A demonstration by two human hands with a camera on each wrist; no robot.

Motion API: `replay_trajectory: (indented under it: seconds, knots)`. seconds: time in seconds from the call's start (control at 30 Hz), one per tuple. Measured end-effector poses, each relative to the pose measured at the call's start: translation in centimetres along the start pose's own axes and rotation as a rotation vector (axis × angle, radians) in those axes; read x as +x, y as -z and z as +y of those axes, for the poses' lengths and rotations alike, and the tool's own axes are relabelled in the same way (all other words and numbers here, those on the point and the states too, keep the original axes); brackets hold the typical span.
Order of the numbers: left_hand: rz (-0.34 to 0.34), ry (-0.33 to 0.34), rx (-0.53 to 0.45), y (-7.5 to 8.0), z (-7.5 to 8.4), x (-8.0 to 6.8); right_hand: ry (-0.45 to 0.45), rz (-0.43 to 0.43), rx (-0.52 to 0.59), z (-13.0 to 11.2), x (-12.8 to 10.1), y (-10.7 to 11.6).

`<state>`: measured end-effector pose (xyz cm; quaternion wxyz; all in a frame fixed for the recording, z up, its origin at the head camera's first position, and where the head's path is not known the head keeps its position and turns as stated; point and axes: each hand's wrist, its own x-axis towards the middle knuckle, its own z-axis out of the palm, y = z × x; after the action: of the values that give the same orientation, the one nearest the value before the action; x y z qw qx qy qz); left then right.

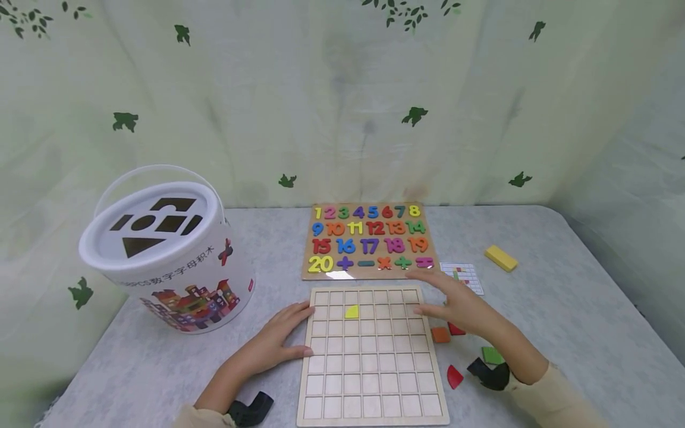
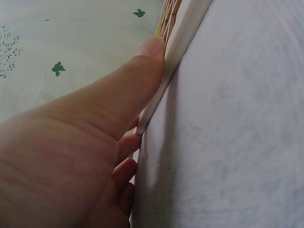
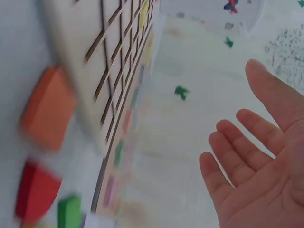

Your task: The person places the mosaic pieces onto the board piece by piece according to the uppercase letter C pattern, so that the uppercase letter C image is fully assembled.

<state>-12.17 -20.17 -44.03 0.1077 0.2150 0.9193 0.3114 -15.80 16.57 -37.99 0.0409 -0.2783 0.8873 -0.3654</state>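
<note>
A light wooden grid board point(image 1: 369, 362) lies flat, with one yellow quarter-circle piece point(image 1: 351, 311) in a cell near its far end. My left hand point(image 1: 275, 336) rests along the board's left edge; in the left wrist view its thumb point(image 2: 137, 71) touches the rim. Above the far right corner is my right hand point(image 1: 457, 303), fingers spread and holding nothing. Right of the board lie an orange square point(image 1: 441, 335), a red piece point(image 1: 456, 329) partly hidden by that hand, a red quarter-circle piece point(image 1: 454, 377) and a green piece point(image 1: 492, 355) beside the wrist.
Behind the grid lies a board of colored numbers point(image 1: 369, 275). A small printed card point(image 1: 468, 277) lies right of it, partly covered by the right hand. A yellow block point(image 1: 500, 258) is farther right. At left stands a white lidded bucket point(image 1: 192, 261) with its handle raised.
</note>
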Motion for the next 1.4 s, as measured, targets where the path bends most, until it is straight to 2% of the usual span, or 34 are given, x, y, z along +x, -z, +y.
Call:
replay_trajectory:
  seconds: [0.13, 0.3, 0.53, 0.67, 0.83, 1.0, 1.23, 1.4]
  knots:
    - [-0.002, 0.001, 0.003, 0.0, 0.0, 0.1, -0.024, 0.07, -0.043, 1.6, -2.5, 1.2]
    - [-0.003, 0.005, 0.002, 0.0, 0.0, 0.1, -0.114, 0.112, -0.071, 3.5, -5.2, 2.0]
    - [-0.001, 0.001, 0.009, -0.1, -0.3, 0.2, -0.301, 0.105, -0.041, 5.9, -7.4, 2.0]
    - [0.006, -0.007, 0.004, -0.1, -0.3, 0.2, -0.369, 0.09, -0.018, 7.5, -8.1, 1.8]
    - [0.012, -0.015, 0.004, 0.0, -0.2, 0.1, -0.376, 0.103, -0.037, 8.8, -8.5, 1.6]
    - [0.008, -0.01, -0.005, 0.1, -0.1, 0.1, -0.379, 0.102, -0.086, 9.1, -8.4, 1.7]
    - [0.008, -0.01, -0.005, 0.0, -0.2, 0.1, -0.4, 0.09, -0.099, 8.6, -8.1, 2.2]
    - [0.005, -0.003, -0.009, 0.0, -0.2, 0.1, -0.342, 0.134, -0.116, 7.3, -7.5, 2.6]
